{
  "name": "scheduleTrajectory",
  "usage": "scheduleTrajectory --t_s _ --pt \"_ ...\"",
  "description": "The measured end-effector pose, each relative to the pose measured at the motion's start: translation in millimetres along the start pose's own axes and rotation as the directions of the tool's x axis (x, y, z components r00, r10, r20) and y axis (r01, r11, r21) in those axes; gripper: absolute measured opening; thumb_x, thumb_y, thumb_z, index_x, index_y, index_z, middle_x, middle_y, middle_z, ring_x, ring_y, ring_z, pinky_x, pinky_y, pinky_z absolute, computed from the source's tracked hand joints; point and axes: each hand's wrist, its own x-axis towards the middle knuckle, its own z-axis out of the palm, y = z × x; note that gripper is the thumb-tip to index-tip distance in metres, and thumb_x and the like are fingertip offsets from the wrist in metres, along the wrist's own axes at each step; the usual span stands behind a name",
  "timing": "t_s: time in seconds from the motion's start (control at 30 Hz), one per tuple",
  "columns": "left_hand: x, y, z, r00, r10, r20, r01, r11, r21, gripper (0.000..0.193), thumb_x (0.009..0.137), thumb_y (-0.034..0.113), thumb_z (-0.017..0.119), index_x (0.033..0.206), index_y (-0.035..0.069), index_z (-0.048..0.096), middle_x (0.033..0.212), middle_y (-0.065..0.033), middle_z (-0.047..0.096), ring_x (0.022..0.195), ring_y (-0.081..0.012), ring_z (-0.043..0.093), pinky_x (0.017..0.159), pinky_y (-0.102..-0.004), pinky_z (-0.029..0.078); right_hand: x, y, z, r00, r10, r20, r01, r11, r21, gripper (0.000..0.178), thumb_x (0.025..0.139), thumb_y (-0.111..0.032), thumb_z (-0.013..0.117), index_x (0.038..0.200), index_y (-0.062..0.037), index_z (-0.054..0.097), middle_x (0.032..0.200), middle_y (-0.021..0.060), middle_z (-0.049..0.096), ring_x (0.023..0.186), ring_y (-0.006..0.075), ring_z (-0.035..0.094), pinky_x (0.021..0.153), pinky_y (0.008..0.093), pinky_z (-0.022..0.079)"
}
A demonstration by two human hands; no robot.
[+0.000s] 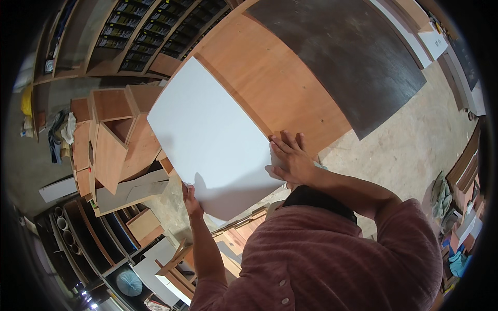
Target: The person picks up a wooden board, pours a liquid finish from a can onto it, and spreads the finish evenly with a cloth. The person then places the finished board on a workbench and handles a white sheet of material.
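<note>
A white rectangular panel [218, 135] lies over the left part of a brown plywood board [290, 78]. Along its near left edge, my left hand [192, 201] is closed, fingers curled at the rim. My right hand [294, 159] rests at the panel's right edge near the near corner. Its fingers are stretched out, their tips reaching the seam with the plywood, and the thumb lies on the white face. A dark brown sheet [353, 52] covers the plywood's far right part. Whatever supports the boards from below is hidden.
Left of the panel stands an angular wooden cabinet frame [111, 140]. Tall shelves of dark packs [140, 36] rise at the far left. Racks with rolled tubes [65, 228] stand at the lower left. Scrap boards and a greyish cloth [441, 194] lie along the right side.
</note>
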Motion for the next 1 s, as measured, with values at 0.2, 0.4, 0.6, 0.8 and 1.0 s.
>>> scheduleTrajectory --t_s 0.2,0.4,0.6,0.8,1.0 --pt "0.5 -1.7 -8.0 0.999 -0.034 0.022 0.034 0.999 -0.013 0.066 0.103 0.029 0.058 0.16 0.011 0.03 0.152 -0.0076 0.047 0.133 -0.0251 0.049 0.108 -0.0395 0.042 0.2 17.1 -16.5 1.0 -0.016 0.015 0.016 1.0 -0.01 0.071 0.086 -0.037 0.069 0.145 -0.0015 0.051 0.16 0.014 0.037 0.15 0.041 0.026 0.119 0.0612 0.02" --pt "-0.5 3.2 1.1 0.999 -0.042 -0.033 0.043 0.999 0.013 0.07 0.102 0.034 0.06 0.16 0.011 0.029 0.152 -0.0081 0.047 0.133 -0.0267 0.049 0.108 -0.0414 0.044 -30.1 16.4 -40.9 0.989 -0.017 0.147 0.027 0.998 -0.065 0.07 0.086 -0.034 0.067 0.145 -0.0002 0.05 0.162 0.0136 0.034 0.153 0.0403 0.019 0.119 0.0676 0.016" --pt "-0.4 9.7 12.5 0.998 -0.061 0.024 0.062 0.996 -0.062 0.072 0.101 0.033 0.063 0.161 0.011 0.029 0.152 -0.0076 0.047 0.135 -0.028 0.049 0.11 -0.0423 0.042 -43.5 9.3 -17.7 0.989 -0.043 0.139 0.052 0.997 -0.06 0.074 0.086 -0.039 0.068 0.148 -0.0036 0.049 0.161 0.0149 0.035 0.153 0.0427 0.017 0.117 0.0719 0.014" --pt "-1.5 3.3 0.3 0.998 -0.065 0.027 0.067 0.995 -0.081 0.075 0.101 0.032 0.062 0.162 0.012 0.024 0.156 -0.0079 0.043 0.138 -0.0289 0.046 0.11 -0.0431 0.042 0.8 10.9 -25.4 0.997 0.068 -0.028 -0.07 0.994 -0.09 0.077 0.085 -0.042 0.07 0.147 -0.0028 0.048 0.158 0.0202 0.035 0.15 0.0444 0.022 0.113 0.0732 0.018" --pt "0.4 11.2 13.1 0.996 -0.094 0.002 0.094 0.99 -0.11 0.07 0.103 0.03 0.058 0.161 0.009 0.026 0.155 -0.0081 0.045 0.137 -0.0279 0.047 0.111 -0.0424 0.041 83.4 7.6 -6.4 0.99 0.081 -0.117 -0.09 0.993 -0.08 0.086 0.093 -0.056 0.057 0.153 0.0023 0.035 0.16 0.0222 0.032 0.152 0.0458 0.018 0.115 0.073 0.01"
